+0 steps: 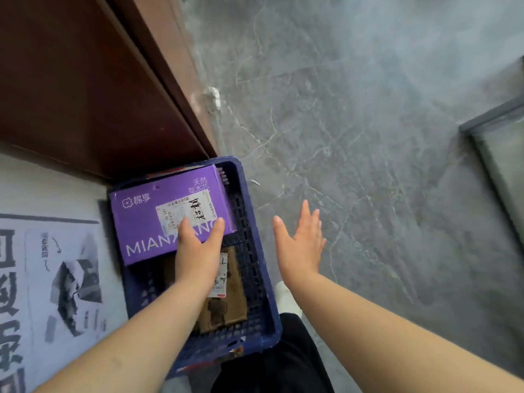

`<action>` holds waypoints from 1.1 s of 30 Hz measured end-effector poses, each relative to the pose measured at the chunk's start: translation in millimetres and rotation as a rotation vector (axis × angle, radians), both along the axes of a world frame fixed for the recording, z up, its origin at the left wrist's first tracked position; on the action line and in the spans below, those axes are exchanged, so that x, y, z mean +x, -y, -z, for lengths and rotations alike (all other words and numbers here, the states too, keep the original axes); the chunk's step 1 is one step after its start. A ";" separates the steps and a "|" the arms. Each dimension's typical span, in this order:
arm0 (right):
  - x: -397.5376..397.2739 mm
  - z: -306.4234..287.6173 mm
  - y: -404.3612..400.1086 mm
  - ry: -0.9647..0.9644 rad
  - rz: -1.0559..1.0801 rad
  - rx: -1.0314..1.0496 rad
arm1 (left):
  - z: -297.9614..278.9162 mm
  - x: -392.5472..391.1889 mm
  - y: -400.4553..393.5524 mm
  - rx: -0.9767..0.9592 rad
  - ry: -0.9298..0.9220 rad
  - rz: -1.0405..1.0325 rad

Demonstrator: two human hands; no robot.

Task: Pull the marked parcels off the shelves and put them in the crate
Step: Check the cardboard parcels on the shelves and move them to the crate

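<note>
A dark blue slotted crate (256, 262) stands on the floor below me. In its far half lies a purple parcel (153, 219) with a white shipping label marked in black pen. My left hand (198, 251) rests on the near right corner of the purple parcel, thumb and fingers spread over its edge. Under my left wrist lies a flat brown parcel (229, 304) with its own label, partly hidden by my arm. My right hand (300, 245) hovers open just right of the crate, palm facing left and holding nothing.
A dark red-brown wooden cabinet (85, 86) rises at the left behind the crate. A printed white sheet or mat (42, 279) lies left of the crate. Grey marbled floor (368, 137) spreads to the right, with a grey metal frame (493, 143) at the far right. My shoe (286, 299) shows beside the crate.
</note>
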State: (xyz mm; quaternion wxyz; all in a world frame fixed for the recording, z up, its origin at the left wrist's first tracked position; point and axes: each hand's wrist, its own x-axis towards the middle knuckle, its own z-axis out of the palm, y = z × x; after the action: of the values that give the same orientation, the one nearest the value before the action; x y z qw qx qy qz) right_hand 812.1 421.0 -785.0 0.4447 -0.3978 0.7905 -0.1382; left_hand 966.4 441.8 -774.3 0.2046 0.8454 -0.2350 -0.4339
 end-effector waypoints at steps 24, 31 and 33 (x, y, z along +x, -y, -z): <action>-382.2 -516.6 -113.2 -0.781 0.639 -0.403 | -511.4 -418.6 45.9 -1.051 0.178 1.522; -497.7 -610.1 -49.9 -0.883 0.675 -0.642 | -603.8 -550.6 116.2 -1.292 0.220 1.433; -533.0 -616.6 -29.0 -0.874 0.681 -0.659 | -608.0 -582.5 137.3 -1.273 0.228 1.438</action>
State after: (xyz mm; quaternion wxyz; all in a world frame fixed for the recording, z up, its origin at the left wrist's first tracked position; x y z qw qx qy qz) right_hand 279.1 450.0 -168.4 -0.1325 -0.2599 0.8969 -0.3324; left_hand 383.8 304.5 -166.3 0.2858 0.2677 -0.9057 -0.1623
